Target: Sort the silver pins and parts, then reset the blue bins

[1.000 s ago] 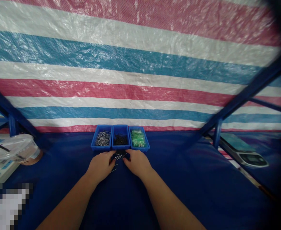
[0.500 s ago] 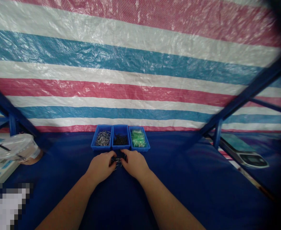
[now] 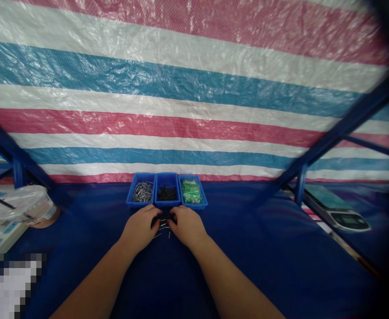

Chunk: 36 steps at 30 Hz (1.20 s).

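A small loose group of thin metal pins point(image 3: 164, 225), like nails or screws, lies on the blue tabletop between my two hands. On its left side, my left hand point(image 3: 143, 228) is curved with a gap between thumb and forefinger. My right hand point(image 3: 188, 225) mirrors it from the right, fingers bent and thumb apart. The inner fingertips are partly hidden. Just beyond the hands stand three blue bins in a row: a left bin point(image 3: 130, 205) with silvery pins, a middle bin point(image 3: 167, 204) with dark small screws, and a right bin point(image 3: 205, 206) with green plastic packets.
A clear round tub point(image 3: 41, 208) and a white power strip point(image 3: 6, 237) are at the left. At the right, a digital scale point(image 3: 348, 220) sits beyond a blue metal frame point(image 3: 300, 184). A striped plastic sheet point(image 3: 181, 106) hangs behind the bins.
Both hands have shifted slightly, with the left fingertips moving a little forward. More of the pins show between the hands, and they lie more spread out.
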Each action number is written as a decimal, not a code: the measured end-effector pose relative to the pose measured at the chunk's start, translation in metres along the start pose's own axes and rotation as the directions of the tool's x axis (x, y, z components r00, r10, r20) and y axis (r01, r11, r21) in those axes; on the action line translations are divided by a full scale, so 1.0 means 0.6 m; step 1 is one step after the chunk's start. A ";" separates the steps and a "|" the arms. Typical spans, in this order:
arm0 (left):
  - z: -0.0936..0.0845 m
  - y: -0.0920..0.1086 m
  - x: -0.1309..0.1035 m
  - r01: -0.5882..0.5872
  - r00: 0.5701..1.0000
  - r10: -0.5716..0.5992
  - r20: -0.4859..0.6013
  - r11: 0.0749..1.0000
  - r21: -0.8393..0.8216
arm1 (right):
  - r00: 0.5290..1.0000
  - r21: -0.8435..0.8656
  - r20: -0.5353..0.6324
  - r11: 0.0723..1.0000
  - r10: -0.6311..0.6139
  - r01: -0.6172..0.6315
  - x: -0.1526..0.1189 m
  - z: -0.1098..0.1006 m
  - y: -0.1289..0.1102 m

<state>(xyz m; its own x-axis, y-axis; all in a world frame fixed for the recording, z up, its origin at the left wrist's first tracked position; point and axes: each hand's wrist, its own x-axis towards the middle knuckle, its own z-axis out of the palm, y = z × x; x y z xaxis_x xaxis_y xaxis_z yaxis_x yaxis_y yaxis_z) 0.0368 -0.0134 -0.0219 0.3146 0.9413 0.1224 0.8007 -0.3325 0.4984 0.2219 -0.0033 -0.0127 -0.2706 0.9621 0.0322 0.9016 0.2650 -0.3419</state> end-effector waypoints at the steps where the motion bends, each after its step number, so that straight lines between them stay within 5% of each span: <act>1: 0.001 -0.001 0.000 -0.004 1.000 0.004 0.001 1.000 0.002 | 1.000 -0.002 -0.002 1.000 0.002 -0.002 0.000 0.001 -0.001; 18: 0.000 -0.006 0.001 0.008 1.000 -0.007 0.026 0.999 -0.038 | 0.990 0.055 0.057 0.990 -0.133 0.130 0.003 -0.004 -0.002; 23: -0.010 -0.003 0.001 0.023 1.000 -0.024 -0.018 0.997 -0.076 | 0.967 0.269 -0.100 0.929 -0.235 0.254 0.004 -0.012 0.004; 28: -0.009 -0.001 0.002 0.013 0.997 -0.027 -0.075 0.985 -0.174 | 0.923 0.481 -0.352 0.815 -0.158 0.323 0.014 -0.011 0.008; 36: 0.000 -0.002 0.006 0.034 0.994 -0.082 -0.077 0.870 -0.492 | 0.963 0.521 -0.192 0.811 -0.192 0.265 0.004 -0.016 0.007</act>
<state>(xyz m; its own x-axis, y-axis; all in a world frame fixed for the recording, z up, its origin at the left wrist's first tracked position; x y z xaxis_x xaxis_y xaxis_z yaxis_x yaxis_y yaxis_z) 0.0370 -0.0094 -0.0218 0.2078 0.9671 0.1468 0.4568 -0.2286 0.8597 0.2283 0.0006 -0.0052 -0.3687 0.8875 0.2765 0.4833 0.4372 -0.7585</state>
